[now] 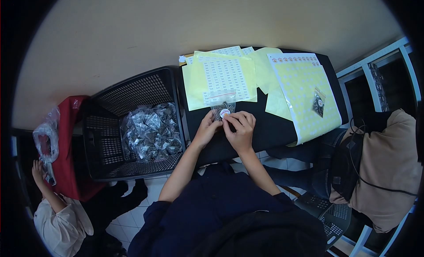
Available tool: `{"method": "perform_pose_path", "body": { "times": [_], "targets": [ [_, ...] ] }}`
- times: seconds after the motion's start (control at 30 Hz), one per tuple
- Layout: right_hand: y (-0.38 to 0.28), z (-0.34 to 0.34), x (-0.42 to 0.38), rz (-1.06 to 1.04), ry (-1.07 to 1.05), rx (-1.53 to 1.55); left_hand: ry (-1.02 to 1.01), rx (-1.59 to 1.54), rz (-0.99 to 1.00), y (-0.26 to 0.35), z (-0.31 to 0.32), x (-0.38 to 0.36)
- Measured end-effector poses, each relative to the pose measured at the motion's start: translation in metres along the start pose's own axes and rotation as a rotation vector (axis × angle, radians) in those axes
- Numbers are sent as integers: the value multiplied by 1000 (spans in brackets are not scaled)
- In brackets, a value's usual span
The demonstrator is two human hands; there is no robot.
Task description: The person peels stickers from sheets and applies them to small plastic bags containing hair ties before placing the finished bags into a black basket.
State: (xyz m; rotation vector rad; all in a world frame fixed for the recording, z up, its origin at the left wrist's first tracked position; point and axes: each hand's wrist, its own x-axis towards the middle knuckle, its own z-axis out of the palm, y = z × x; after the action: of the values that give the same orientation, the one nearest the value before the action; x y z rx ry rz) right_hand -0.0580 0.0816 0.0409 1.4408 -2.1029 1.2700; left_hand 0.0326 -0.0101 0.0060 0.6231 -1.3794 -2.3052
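Note:
A small clear zip bag (224,98) with dark contents lies between my hands at the near edge of the black table. A round white-and-orange sticker (225,112) shows on its front. My left hand (208,129) grips the bag's lower left side, fingers closed. At the sticker's right edge, the fingertips of my right hand (240,126) are pinched together and touch the sticker. Yellow-backed label sheets (225,76) printed with rows of small text lie just behind the bag. Farther right is a sheet of round stickers (304,93), with another filled zip bag (318,103) on it.
Left of the black table (260,133) stands a black plastic crate (132,87) holding many filled clear bags (152,131). Beyond it, a person's hand (38,171) is near a red-covered table (68,146). Another person in brown (384,168) sits close on the right.

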Motion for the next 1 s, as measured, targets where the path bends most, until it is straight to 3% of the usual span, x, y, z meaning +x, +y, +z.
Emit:
{"method": "perform_pose_path", "body": {
  "times": [0.07, 0.2, 0.33, 0.4, 0.6, 0.73, 0.8, 0.87, 1.0],
  "targets": [
    [-4, -5, 1, -3, -40, -57, 98, -180, -89, -4, 0, 2],
    [0, -11, -7, 28, -68, 79, 195, 167, 124, -4, 15, 5],
    [4, -16, -11, 233, 17, 257, 259, 83, 111, -3, 34, 4],
    [12, -16, -16, 474, -35, 561, 256, 81, 151, -8, 44, 7],
    [35, -46, -12, 387, -64, 473, 252, 158, 205, -16, 69, 20],
    [63, -71, -4, 265, -25, 338, 149, 154, 109, -15, 84, 30],
    [98, -77, 0, 461, 112, 333, 167, 96, 55, -13, 89, 33],
    [151, -89, 13, 387, 236, 120, 67, 246, 53, -14, 80, 35],
    [226, -111, 36, 455, 321, -134, 160, 267, 204, -5, 62, 22]
  ]
}}
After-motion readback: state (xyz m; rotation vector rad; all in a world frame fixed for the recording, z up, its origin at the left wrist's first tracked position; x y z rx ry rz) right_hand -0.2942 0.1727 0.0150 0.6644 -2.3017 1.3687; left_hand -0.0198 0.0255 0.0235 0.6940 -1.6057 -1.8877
